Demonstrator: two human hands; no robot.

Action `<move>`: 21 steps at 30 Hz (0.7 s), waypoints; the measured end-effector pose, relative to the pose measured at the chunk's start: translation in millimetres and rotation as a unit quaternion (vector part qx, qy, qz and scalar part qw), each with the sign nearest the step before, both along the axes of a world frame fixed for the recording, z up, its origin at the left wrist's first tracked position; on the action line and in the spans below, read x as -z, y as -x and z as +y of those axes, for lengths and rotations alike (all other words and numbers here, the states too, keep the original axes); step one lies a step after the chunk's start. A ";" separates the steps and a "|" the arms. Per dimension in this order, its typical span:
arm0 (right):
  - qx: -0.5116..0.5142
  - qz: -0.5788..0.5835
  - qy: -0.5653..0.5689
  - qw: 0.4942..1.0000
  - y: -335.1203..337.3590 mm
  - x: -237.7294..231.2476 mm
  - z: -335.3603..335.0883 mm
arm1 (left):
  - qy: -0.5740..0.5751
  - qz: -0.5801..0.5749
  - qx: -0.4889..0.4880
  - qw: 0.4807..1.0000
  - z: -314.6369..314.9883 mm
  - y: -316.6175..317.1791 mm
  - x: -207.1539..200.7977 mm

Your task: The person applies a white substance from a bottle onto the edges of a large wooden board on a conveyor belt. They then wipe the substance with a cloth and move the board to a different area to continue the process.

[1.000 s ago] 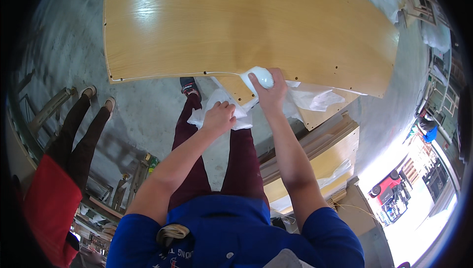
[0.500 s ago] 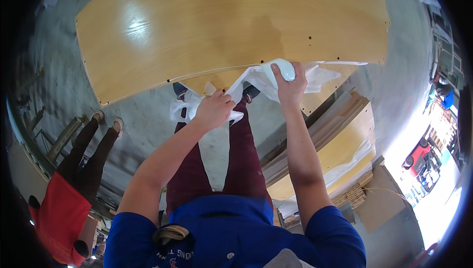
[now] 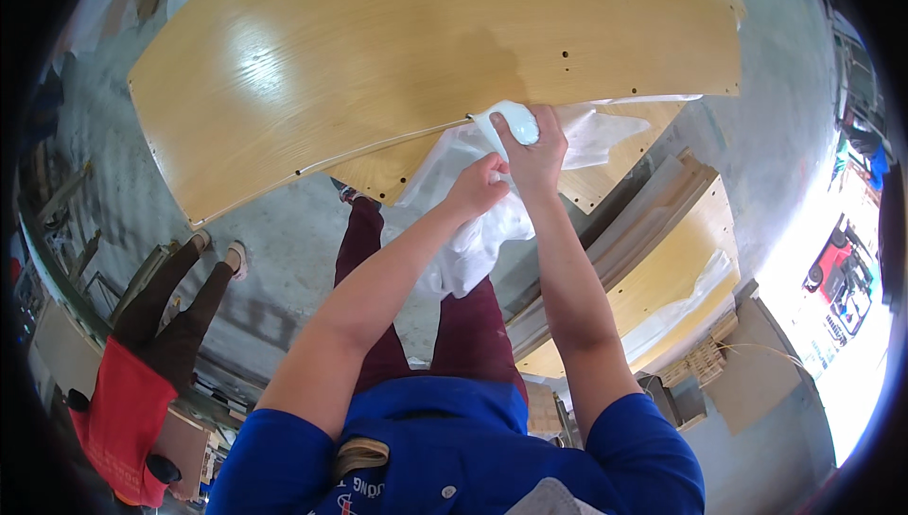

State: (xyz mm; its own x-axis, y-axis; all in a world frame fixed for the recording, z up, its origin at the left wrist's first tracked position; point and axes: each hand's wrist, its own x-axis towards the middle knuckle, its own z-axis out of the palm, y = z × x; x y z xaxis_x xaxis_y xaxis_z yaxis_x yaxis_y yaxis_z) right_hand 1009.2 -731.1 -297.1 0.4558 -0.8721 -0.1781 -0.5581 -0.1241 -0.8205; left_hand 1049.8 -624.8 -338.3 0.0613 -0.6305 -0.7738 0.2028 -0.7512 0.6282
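A large glossy wood-grain panel (image 3: 369,52) with small dark holes along its near edge spans the far side. At that edge my right hand (image 3: 544,160) is wrapped round a smooth, rounded, pale bluish-white object (image 3: 517,123) whose kind I cannot make out. Just left of it, my left hand (image 3: 478,190) is closed with its fingers curled on a thin white wrapping sheet (image 3: 480,248). The sheet hangs crumpled below both hands, and part of it lies over a second wood-grain panel (image 3: 374,174) beneath the first.
To the right stands a stack of wood-grain panels (image 3: 653,222) with white sheet between and on them. A person in a red top (image 3: 123,420) is at the lower left. Farther right are a woven basket (image 3: 698,352) and a red vehicle (image 3: 828,269) in bright light.
My left hand has moved right and up to beside my right hand, bringing the white sheet with it. My right hand has shifted slightly left, still gripping the pale object.
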 end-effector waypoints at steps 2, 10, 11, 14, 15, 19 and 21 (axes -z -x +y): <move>0.007 0.004 -0.013 1.000 1.6 2.5 -2.3 | 0.031 0.037 -0.085 0.995 -13.0 6.5 1.8; 0.121 -0.101 -0.092 0.983 18.8 0.1 -34.4 | 0.045 0.241 -0.423 0.872 -57.8 11.4 18.6; 0.166 -0.139 -0.144 0.966 24.4 -2.1 -40.0 | 0.038 0.256 -0.455 0.852 -65.5 11.5 18.4; 0.268 -0.291 -0.305 0.866 45.0 -10.2 -58.4 | 0.031 0.327 -0.528 0.783 -81.5 12.0 16.0; 0.266 -0.309 -0.348 0.844 53.7 -16.3 -63.5 | 0.040 0.307 -0.545 0.779 -81.7 12.8 19.2; 0.241 -0.337 -0.353 0.839 80.4 -25.2 -74.5 | 0.019 0.240 -0.561 0.792 -81.3 13.9 15.8; 0.245 -0.345 -0.346 0.838 96.3 -25.2 -78.7 | 0.021 0.227 -0.554 0.801 -77.0 16.0 11.2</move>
